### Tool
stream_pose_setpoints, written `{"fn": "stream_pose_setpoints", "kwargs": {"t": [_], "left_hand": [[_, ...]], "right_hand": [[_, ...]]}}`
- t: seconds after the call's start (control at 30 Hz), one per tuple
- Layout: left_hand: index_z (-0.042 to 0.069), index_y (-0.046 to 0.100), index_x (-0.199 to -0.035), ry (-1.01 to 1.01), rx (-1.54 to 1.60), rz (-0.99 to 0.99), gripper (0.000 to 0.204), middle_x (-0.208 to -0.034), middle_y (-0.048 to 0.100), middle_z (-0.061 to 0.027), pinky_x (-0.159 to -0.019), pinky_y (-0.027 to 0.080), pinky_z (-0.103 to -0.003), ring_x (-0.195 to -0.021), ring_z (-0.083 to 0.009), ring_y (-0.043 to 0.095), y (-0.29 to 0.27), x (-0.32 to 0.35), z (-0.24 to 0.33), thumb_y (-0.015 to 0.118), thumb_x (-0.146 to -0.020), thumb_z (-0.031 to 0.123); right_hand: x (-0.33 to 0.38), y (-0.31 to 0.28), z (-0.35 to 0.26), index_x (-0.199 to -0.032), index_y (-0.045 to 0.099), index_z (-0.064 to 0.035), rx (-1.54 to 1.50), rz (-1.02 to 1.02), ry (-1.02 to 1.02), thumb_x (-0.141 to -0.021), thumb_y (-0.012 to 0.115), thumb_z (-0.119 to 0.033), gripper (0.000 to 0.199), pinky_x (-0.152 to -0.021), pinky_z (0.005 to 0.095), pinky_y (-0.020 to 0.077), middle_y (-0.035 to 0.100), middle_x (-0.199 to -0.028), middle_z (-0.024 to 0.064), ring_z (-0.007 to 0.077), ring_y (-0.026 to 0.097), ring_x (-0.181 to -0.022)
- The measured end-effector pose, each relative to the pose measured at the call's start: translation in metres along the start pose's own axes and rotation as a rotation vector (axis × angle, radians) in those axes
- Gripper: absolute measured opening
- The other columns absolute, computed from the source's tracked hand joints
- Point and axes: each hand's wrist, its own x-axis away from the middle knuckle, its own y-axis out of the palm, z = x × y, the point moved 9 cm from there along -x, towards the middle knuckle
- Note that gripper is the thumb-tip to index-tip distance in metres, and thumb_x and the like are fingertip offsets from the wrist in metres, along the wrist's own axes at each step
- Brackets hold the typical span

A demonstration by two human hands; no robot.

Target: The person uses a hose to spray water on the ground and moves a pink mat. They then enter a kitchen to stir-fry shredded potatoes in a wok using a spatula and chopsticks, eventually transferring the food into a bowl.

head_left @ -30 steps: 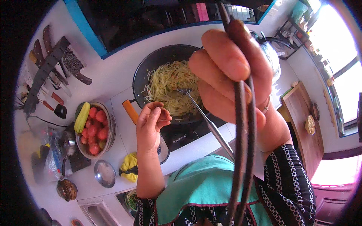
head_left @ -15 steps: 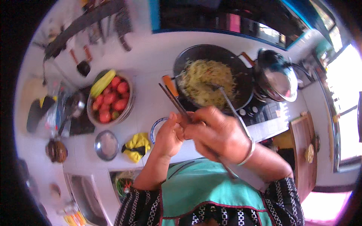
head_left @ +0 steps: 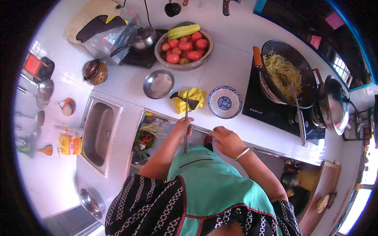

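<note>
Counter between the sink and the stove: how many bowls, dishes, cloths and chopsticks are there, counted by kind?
Metal bowls: 2
Blue-and-white dish: 1
Yellow cloth: 1
Pair of chopsticks, in the left hand: 1
Total: 5

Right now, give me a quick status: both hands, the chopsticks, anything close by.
Left hand gripping dark chopsticks, tips toward the yellow cloth. Right hand empty at the counter edge. Blue patterned plate just beyond.
</note>
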Motion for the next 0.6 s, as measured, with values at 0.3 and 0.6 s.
{"fn": "stream_pose_setpoints", "kwargs": {"t": [0.3,0.6], "left_hand": [[0.000,0.050,-0.105,0.269,-1.210,0.459,0.029,-0.099,0.057,-0.0230,-0.081,0.044,-0.045,-0.095,-0.0378,0.055,-0.106,-0.072,0.048,0.041,-0.083,0.015],[0.003,0.040,-0.120,0.529,-1.285,0.423,0.034,-0.103,0.056,-0.0211,-0.084,0.043,-0.042,-0.099,-0.0347,0.053,-0.097,-0.160,0.070,0.035,-0.089,0.014]], "right_hand": [[0.027,0.050,0.008,-0.109,0.054,-0.0098,-0.053,0.028,0.275,-0.075,0.054,-0.015,0.034,-0.078,0.0394,0.0485,0.051,-0.108,0.0146,0.0309,0.054,-0.095],[-0.032,0.091,-0.008,-0.110,0.053,-0.0110,-0.206,-0.013,0.433,-0.078,0.052,-0.018,0.032,-0.080,0.0400,0.0471,0.051,-0.110,0.0143,0.0320,0.055,-0.093]]}}
